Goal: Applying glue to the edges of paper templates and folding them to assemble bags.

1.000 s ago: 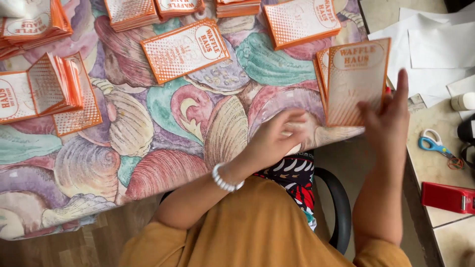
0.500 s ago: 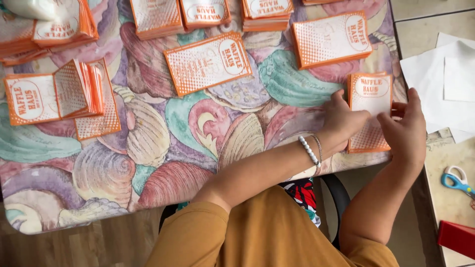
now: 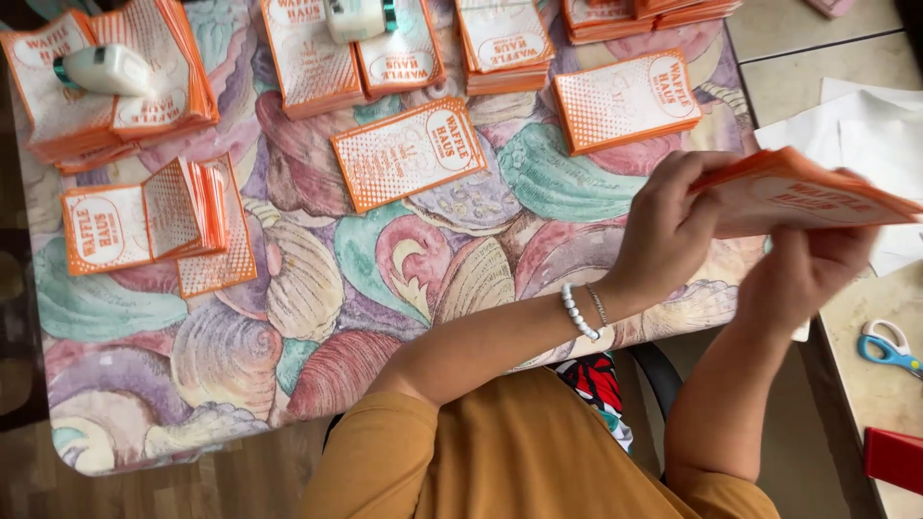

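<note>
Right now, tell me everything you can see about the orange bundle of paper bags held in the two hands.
The stack of paper bags is a thin, flat bundle of orange and white printed paper, motion-blurred, lifted off the table and tilted nearly edge-on. The left hand grips its left end from above, thumb beneath; the right hand supports it from below. It hangs over the right edge of the shell-patterned tablecloth.

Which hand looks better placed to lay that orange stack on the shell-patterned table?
Probably the left. The left hand holds the orange stack above the table; the right hand is under it, past the table edge.
</note>
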